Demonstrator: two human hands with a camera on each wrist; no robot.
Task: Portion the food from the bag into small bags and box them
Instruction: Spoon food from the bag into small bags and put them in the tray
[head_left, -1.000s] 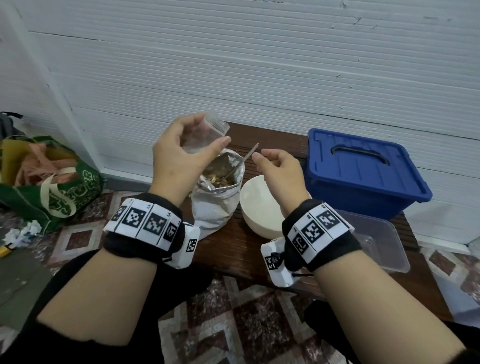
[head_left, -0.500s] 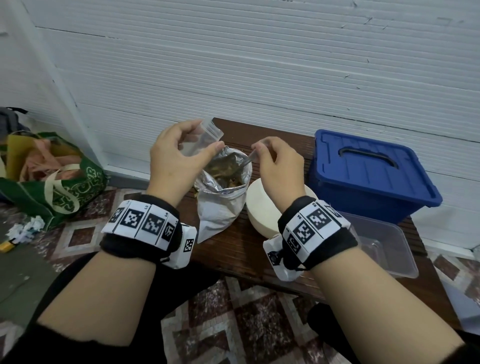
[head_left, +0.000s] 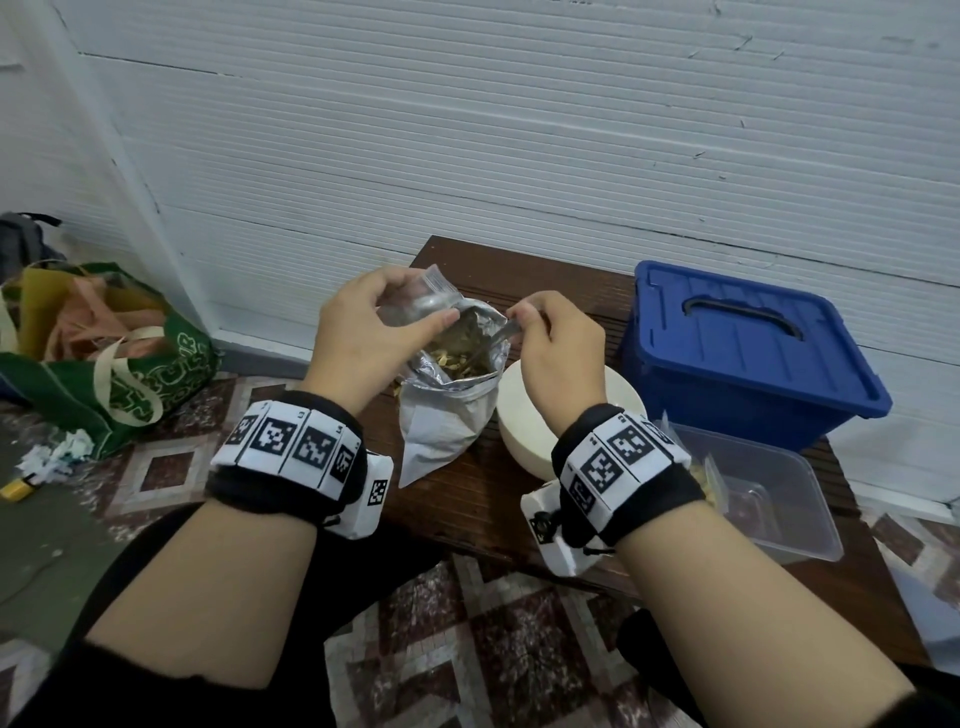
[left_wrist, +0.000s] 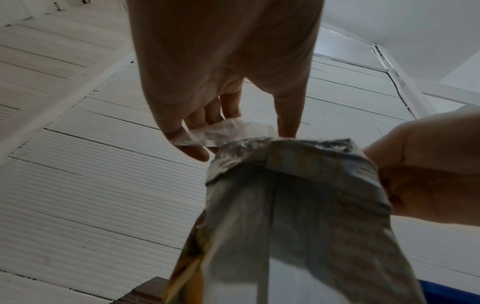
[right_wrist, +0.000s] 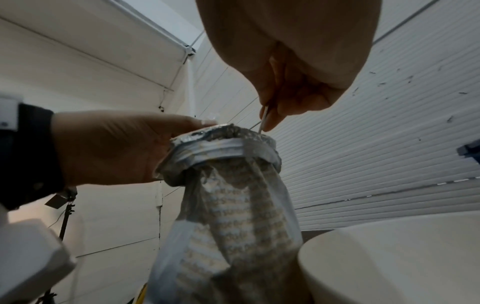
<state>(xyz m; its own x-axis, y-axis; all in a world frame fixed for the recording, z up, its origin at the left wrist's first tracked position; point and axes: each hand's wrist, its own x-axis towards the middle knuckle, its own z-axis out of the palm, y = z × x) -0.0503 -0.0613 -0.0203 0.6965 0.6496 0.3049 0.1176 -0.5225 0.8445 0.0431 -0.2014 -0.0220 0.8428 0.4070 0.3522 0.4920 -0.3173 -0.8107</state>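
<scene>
The left hand pinches a small clear bag at the rim of the open foil bag, which stands on the table between both hands. The right hand curls round a spoon dipped into the foil bag, with the white bowl just below it.

We see a silver foil bag with yellow-brown food | clear small bag | cream bowl | blue box | green tote (pale lettering) | maroon-and-grey diamond-tiled floor | black-and-white wristbands

white ribbed wall, patterned tile floor
</scene>
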